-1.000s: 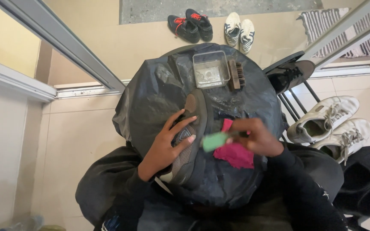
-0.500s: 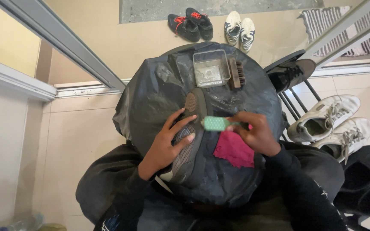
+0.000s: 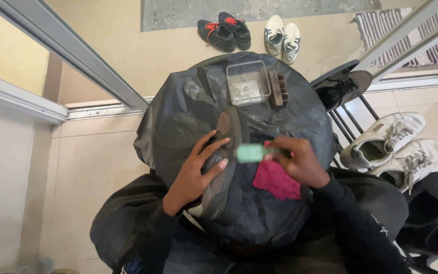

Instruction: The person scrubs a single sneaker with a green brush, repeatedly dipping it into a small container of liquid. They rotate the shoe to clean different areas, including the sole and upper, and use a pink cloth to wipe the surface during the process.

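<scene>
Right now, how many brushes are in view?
2: a green brush in the right hand against the dark shoe, and a brown wooden brush beside the clear container. Others may be hidden.

green brush (image 3: pixel 252 152) blurred, black shoes (image 3: pixel 432 223) cut off
</scene>
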